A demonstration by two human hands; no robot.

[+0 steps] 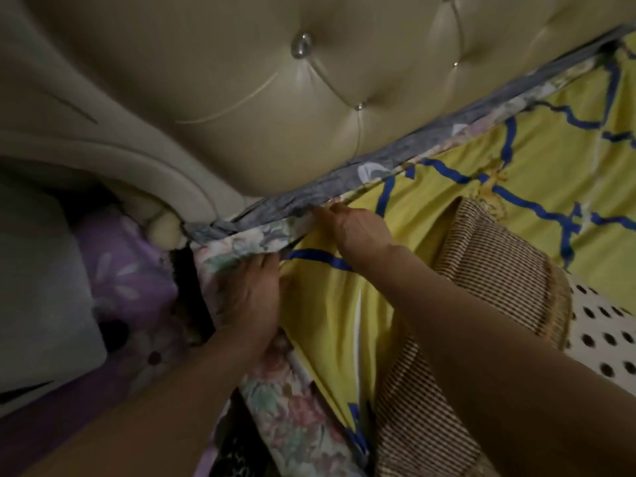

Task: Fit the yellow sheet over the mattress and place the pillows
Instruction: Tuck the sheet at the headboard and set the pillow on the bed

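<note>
While I lean over the head corner of the bed, my left hand (249, 297) presses down on the floral-printed mattress corner (237, 251), fingers spread flat along its edge and gripping nothing that I can see; the fingertips slip under the cloth there and are hidden. My right hand (354, 232) pinches the hem of the yellow sheet with blue lattice lines (516, 187) right at the seam where the mattress meets a grey crumpled fabric strip (309, 194), though the thumb and fingertips are too blurred to tell exactly how much cloth they hold. That sheet lies spread over the mattress top to the right, bunched in folds between my forearms. Above it rises the cream tufted leather headboard with shiny buttons (303, 46), cut off by the top of the view. A brown striped cloth (481, 270) drapes across the sheet under my right arm. At the far right a white dotted fabric (605, 325) peeks in, mostly cropped. Left of the bed, a purple flowered cloth (127, 277) sits in deep shadow, its shape unclear.
</note>
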